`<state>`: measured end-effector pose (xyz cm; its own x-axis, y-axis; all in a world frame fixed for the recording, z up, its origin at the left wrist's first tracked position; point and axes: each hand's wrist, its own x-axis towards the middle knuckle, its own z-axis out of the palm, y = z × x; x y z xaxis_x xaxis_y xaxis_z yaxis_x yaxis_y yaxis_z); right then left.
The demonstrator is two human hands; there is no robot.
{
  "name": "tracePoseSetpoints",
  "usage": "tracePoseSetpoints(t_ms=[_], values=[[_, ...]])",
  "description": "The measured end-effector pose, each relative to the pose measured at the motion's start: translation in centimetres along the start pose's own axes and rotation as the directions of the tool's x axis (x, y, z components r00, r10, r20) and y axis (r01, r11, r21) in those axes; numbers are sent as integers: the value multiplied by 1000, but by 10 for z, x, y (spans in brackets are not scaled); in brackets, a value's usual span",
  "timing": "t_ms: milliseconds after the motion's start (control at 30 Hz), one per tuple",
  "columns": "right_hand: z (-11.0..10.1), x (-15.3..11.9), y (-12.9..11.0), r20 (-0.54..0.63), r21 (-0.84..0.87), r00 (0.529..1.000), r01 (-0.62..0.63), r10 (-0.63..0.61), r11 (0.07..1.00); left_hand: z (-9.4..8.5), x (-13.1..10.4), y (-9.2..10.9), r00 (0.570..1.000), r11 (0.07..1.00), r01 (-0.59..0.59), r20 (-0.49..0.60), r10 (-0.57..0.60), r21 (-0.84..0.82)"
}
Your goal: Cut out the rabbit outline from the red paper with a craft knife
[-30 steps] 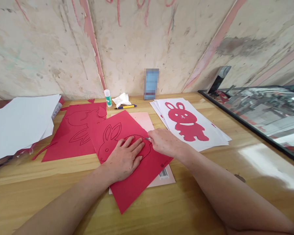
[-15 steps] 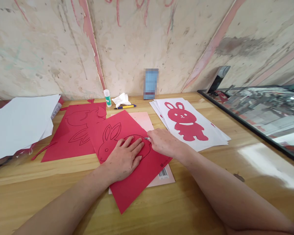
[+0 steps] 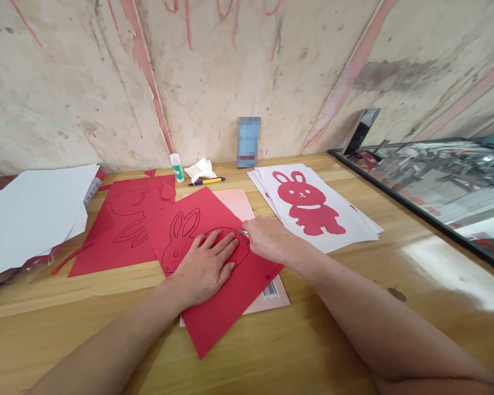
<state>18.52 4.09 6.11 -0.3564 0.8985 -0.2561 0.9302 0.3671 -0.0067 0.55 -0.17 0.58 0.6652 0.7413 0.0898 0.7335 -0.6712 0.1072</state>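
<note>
1. moved since a second ago: the person's head only, turned slightly to the right. both hands, the blade and the sheet under them keep the same places relative to one another.
2. left hand (image 3: 208, 269): laid flat, palm down, fingers extended and gripping nothing; presses on the red sheet.
3. right hand (image 3: 267, 238): closed in a grip around a small blade (image 3: 242, 233), whose metal tip shows ahead of the fingers, beside the left fingertips; its handle is hidden.
4. red sheet (image 3: 218, 323): under both hands, set aslant; bears a rabbit outline in dark line, head and ears left of the left hand, back curving between the hands.
5. pink card (image 3: 235, 203): beneath the red sheet, showing beyond the hands and, with a barcode, nearer the person.
6. second red sheet (image 3: 94, 258): left of the left hand, more outlines on it.
7. glue stick (image 3: 177, 168), crumpled tissue (image 3: 200, 170), blue-and-yellow pen (image 3: 208, 181): beyond the left hand.
8. white sheets (image 3: 352, 227): beyond the right hand and to its right; a red rabbit cut-out (image 3: 308, 200) on top.
</note>
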Motion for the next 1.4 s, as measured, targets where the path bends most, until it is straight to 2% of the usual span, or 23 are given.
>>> tracePoseSetpoints(t_ms=[300, 533, 1167, 1400], values=[[1, 1, -1, 8, -12, 1000, 15, -15, 1000, -4, 2, -1, 1000, 1000, -10, 10, 10, 3], [6, 2, -2, -14, -41, 999, 33, -34, 999, -5, 4, -2, 997, 997, -78, 11, 78, -1], [1, -5, -5, 4, -31, 999, 34, -34, 999, -6, 5, -1, 998, 998, -59, 21, 59, -10], [6, -3, -2, -17, -31, 999, 43, -43, 999, -7, 5, -1, 998, 998, -53, 25, 53, -22]])
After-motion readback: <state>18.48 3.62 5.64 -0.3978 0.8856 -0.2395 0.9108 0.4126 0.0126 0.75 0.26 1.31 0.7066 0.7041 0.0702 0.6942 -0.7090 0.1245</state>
